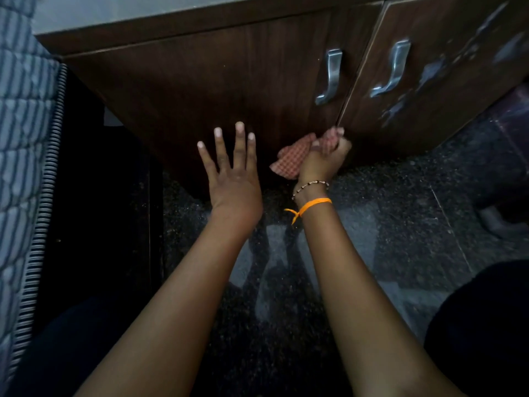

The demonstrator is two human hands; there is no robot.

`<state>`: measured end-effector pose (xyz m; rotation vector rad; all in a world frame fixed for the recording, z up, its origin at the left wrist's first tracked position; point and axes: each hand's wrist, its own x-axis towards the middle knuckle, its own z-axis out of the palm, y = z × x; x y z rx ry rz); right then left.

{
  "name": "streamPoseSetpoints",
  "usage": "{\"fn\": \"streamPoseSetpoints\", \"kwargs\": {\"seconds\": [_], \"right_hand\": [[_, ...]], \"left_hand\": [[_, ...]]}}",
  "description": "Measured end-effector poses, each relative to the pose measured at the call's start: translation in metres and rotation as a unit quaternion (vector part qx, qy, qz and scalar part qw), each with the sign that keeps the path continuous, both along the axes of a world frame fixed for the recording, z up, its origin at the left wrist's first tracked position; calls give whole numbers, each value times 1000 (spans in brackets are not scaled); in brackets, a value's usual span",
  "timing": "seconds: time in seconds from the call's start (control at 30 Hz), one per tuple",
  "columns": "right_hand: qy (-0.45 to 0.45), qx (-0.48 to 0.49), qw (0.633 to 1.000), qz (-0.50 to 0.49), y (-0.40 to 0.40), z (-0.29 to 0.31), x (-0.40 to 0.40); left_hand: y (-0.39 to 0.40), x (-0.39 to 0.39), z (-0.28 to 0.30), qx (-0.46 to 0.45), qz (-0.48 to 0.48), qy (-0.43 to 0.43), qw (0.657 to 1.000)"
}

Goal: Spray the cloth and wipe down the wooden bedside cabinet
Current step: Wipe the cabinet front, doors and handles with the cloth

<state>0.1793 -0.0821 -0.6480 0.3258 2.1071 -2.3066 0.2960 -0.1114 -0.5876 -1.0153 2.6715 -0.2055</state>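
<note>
While right hand (325,159) wipes cabinet (229,81), handles (329,77) above

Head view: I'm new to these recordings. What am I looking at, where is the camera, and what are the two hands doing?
There is no machine here, only a person. The camera sits on their head, looking down along both forearms. Ahead is a dark wooden cabinet with two metal handles, standing on a speckled floor. The right hand has a red checked cloth in its grip, low against the cabinet front near the gap between the doors. The left hand is open, fingers spread, holding nothing. A striped bed edge shows at left.
</note>
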Motion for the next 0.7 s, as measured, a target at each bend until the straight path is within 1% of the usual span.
{"fn": "streamPoseSetpoints", "kwargs": {"seconds": [0.07, 0.1, 0.17, 0.23, 0.3, 0.33, 0.4, 0.43, 0.47, 0.5, 0.63, 0.7], "right_hand": [[151, 41, 988, -2, 5, 31, 7], [204, 49, 978, 2, 10, 47, 11], [281, 52, 958, -11, 20, 73, 17], [357, 77, 931, -29, 28, 94, 22], [453, 133, 882, -3, 24, 106, 24], [498, 176, 849, 23, 17, 106, 22], [576, 256, 771, 86, 4, 93, 16], [600, 288, 740, 102, 1, 80, 12], [613, 311, 718, 113, 1, 66, 8], [613, 334, 705, 127, 4, 50, 6], [557, 391, 695, 232, 28, -7, -1], [516, 435, 678, 291, 41, -29, -7]], "left_hand": [[2, -1, 0, 0, 6, 4, 1000], [2, -1, 0, -1, 7, 6, 1000], [2, -1, 1, 0, 7, 6, 1000], [2, 0, 1, -3, 7, 7, 1000], [2, 1, 2, -2, 7, 8, 1000], [1, 2, 2, 1, 6, 8, 1000], [0, 3, 4, 7, 6, 10, 1000], [0, 4, 5, 10, 5, 10, 1000], [-1, 5, 6, 13, 3, 8, 1000], [-2, 5, 7, 16, 2, 5, 1000], [-4, 9, 10, 16, -6, -19, 1000], [-5, 9, 10, 22, -5, -20, 1000]]}}
